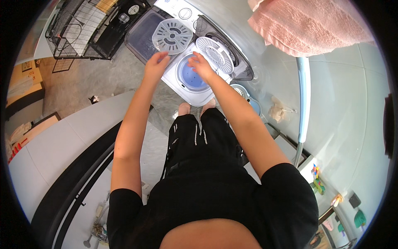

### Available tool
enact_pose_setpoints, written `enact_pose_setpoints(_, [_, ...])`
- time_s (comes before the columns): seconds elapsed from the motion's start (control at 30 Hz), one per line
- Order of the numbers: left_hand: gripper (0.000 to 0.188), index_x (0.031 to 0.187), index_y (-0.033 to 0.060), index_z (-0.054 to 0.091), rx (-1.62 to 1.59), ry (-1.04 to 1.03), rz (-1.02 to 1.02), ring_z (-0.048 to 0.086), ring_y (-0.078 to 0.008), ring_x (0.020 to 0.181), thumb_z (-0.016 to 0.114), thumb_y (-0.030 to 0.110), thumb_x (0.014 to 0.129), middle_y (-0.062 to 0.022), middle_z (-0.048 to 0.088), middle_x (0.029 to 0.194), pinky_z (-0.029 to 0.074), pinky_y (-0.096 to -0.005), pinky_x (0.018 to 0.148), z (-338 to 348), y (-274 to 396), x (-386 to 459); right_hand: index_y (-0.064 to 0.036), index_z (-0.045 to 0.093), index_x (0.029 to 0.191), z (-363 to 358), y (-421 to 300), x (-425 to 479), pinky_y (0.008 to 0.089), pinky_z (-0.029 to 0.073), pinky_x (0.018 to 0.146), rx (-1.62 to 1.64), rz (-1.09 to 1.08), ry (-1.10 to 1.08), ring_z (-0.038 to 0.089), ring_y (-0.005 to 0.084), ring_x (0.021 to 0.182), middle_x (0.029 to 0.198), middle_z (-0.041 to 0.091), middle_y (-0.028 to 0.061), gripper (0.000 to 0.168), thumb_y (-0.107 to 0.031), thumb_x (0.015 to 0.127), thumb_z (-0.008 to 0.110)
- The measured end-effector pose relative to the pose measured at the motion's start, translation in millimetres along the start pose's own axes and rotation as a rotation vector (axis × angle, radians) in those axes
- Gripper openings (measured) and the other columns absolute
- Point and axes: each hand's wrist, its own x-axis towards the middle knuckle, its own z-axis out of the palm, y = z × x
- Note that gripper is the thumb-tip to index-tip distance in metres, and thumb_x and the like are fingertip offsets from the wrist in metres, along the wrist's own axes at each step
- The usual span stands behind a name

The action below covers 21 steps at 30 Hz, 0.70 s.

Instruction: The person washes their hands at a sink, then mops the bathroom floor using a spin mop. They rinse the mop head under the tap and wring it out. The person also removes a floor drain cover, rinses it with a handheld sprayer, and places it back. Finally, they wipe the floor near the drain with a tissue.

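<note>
A twin-tub washing machine stands before my feet, its spin tub (pixel 190 77) uncovered and showing a blue inside with small holes. My left hand (pixel 156 67) is at the near edge of a grey slotted round plate (pixel 172 35), which lies over the machine's wash side. Whether the fingers grip that edge or only touch it, I cannot tell. Over the spin tub's rim hovers my right hand (pixel 200 66), fingers apart and holding nothing. A white slotted inner lid (pixel 215 55) is raised behind it, in front of the dark see-through outer lid (pixel 244 67), also up.
The control panel (pixel 185 13) with knobs runs along the machine's back. A blue basin (pixel 255 107) sits close by on the right. A pink towel (pixel 307 25) hangs at upper right. A black wire cage (pixel 84 31) stands left, and a black-and-white animal (pixel 94 99) is on the floor.
</note>
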Motion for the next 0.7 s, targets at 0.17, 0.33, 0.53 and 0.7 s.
enact_pose_setpoints(0.17, [0.032, 0.118, 0.0105, 0.060, 0.172, -0.115, -0.227, 0.054, -0.0101, 0.088, 0.060, 0.023, 0.089, -0.0010, 0.060, 0.107, 0.045, -0.0264, 0.070, -34, -81, -61, -0.007, 0.046, 0.132, -71, 33, -79, 0.0297, 0.044, 0.088, -0.073, -0.110, 0.034, 0.055, 0.0175, 0.106, 0.119, 0.057, 0.0100, 0.048, -0.019, 0.088, 0.061])
enact_pose_setpoints(0.33, [0.040, 0.121, 0.0086, 0.059, 0.227, -0.227, -0.343, 0.059, -0.0148, 0.084, 0.062, 0.026, 0.085, -0.0097, 0.063, 0.113, 0.047, -0.0286, 0.078, -42, -120, -127, -0.007, 0.052, 0.127, -124, 46, -170, 0.0307, 0.041, 0.095, -0.298, -0.084, 0.181, 0.052, 0.0186, 0.112, 0.127, 0.055, 0.0075, 0.042, -0.021, 0.088, 0.062])
enact_pose_setpoints(0.53, [0.042, 0.126, 0.0090, 0.055, 0.264, -0.500, -0.115, 0.057, -0.0126, 0.083, 0.062, 0.024, 0.087, -0.0085, 0.060, 0.118, 0.046, -0.0278, 0.077, -10, -97, -124, -0.007, 0.054, 0.126, -163, 122, -355, 0.0328, 0.040, 0.096, -0.449, 0.158, 0.608, 0.054, 0.0222, 0.111, 0.124, 0.057, 0.0118, 0.044, -0.025, 0.087, 0.062])
enact_pose_setpoints(0.7, [0.049, 0.124, 0.0081, 0.056, 0.355, -0.943, 0.148, 0.044, -0.0338, 0.125, 0.065, 0.031, 0.083, -0.0234, 0.051, 0.128, 0.035, -0.0394, 0.103, 42, -58, -113, -0.011, 0.056, 0.124, -66, 146, -508, 0.0372, 0.032, 0.107, -0.513, 0.486, 1.140, 0.040, 0.0284, 0.129, 0.135, 0.047, 0.0166, 0.042, -0.024, 0.085, 0.061])
